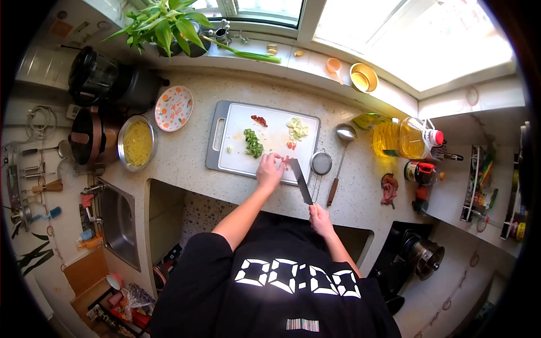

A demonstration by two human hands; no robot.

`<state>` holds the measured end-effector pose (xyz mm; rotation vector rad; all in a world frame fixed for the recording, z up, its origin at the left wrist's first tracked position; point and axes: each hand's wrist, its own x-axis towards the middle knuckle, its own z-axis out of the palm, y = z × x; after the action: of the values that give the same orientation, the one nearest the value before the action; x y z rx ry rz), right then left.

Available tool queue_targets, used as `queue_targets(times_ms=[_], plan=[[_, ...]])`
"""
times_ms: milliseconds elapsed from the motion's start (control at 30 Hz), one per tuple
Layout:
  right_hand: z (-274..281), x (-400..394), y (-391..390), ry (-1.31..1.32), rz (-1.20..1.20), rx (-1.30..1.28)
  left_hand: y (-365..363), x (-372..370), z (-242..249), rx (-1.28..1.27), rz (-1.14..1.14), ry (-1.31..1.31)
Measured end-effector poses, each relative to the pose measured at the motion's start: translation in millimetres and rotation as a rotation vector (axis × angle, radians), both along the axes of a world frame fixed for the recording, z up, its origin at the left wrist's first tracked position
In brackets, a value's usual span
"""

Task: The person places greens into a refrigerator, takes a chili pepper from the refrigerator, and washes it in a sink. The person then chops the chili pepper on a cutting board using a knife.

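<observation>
My right hand (321, 220) is wrapped round the handle of a kitchen knife (301, 181). The dark blade points away from me, its tip over the lower right of a white cutting board (234, 149) with a grey rim. On the board's near edge, my left hand (270, 171) has its fingers bent and drawn together beside small pinkish pieces (286, 162). What those fingers hold, if anything, is too small to make out. Farther up the board lie chopped green pieces (253, 143), red bits (259, 120), and a pale chopped heap (297, 129) with a few orange-red bits below it.
Right of the board lie a small strainer (321, 163) and a ladle (346, 133); beyond them stands a large oil bottle (403, 138). Left are a patterned plate (173, 109) and a metal bowl of yellow strips (137, 143). A sink (121, 225) is at lower left.
</observation>
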<state>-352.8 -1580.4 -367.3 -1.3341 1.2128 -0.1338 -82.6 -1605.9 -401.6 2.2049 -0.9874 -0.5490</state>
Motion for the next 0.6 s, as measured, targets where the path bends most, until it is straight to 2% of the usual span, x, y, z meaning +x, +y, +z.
queue_targets(times_ms=[167, 267, 400, 533, 600], plan=[[-7, -6, -3, 0.006, 0.049, -0.005, 5, 5, 8, -0.134, 0.119, 0.019], [9, -7, -16, 0.153, 0.269, -0.196, 16, 17, 20, -0.202, 0.166, 0.060], [24, 2, -47, 0.294, 0.415, -0.063, 35, 32, 26, -0.237, 0.189, 0.038], [25, 10, -85, 0.298, 0.474, -0.055, 50, 39, 25, -0.240, 0.230, 0.038], [18, 12, -98, 0.240, 0.452, -0.142, 54, 38, 25, -0.238, 0.246, 0.044]])
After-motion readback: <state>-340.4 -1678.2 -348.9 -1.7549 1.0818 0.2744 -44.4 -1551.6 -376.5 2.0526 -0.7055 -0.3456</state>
